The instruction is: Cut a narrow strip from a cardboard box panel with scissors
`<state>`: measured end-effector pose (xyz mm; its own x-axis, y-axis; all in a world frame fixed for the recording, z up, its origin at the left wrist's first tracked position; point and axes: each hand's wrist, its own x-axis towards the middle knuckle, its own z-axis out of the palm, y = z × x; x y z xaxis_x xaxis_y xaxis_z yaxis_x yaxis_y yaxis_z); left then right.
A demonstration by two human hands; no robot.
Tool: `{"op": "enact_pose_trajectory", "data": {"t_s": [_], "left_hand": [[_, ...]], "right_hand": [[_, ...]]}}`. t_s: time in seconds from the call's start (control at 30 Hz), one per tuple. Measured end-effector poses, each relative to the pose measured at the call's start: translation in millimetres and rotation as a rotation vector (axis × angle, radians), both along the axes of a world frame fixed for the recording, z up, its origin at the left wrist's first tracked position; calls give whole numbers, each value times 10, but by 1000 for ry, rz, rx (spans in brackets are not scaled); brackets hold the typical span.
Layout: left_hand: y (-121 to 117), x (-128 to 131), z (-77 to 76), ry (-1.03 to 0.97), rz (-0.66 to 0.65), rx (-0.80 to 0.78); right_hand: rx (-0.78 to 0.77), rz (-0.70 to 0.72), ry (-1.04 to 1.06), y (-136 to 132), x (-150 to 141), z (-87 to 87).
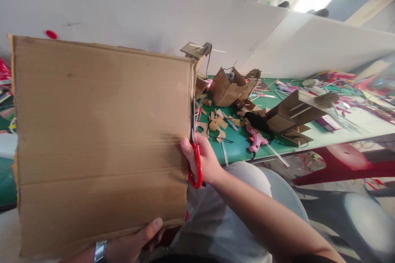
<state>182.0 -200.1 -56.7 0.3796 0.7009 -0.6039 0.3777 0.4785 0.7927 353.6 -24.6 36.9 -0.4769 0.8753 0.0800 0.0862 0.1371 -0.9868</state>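
A large sheet of brown cardboard (pixel 101 123) is held up in front of me, with a crease across its lower part. At its bottom edge my left hand (pixel 143 236) grips it, thumb in front and the other fingers mostly hidden behind. My right hand (pixel 205 158) is closed around red-handled scissors (pixel 197 168). Their blades point upward along the sheet's right edge; I cannot tell whether they cut into it. Cardboard scraps (pixel 217 123) lie on the green table (pixel 237 141) just beyond the right hand.
A pink glue gun (pixel 256 141) with a clear stick lies near the table's front edge. Behind it stand a cardboard box (pixel 228 88) and a cardboard model (pixel 296 111). A white partition (pixel 154 16) runs along the back. A red chair (pixel 354 160) is at right.
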Motion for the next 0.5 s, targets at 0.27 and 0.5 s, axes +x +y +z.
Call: {"op": "enact_pose_trajectory", "data": {"t_s": [0.27,0.5], "left_hand": [[-72,-60,-46,-44,38,-86],[-86,-55,-98,-62,26,-86]], "right_hand": [[19,-47,54,45,21,67],[-68,-32,55,52,71,82]]}}
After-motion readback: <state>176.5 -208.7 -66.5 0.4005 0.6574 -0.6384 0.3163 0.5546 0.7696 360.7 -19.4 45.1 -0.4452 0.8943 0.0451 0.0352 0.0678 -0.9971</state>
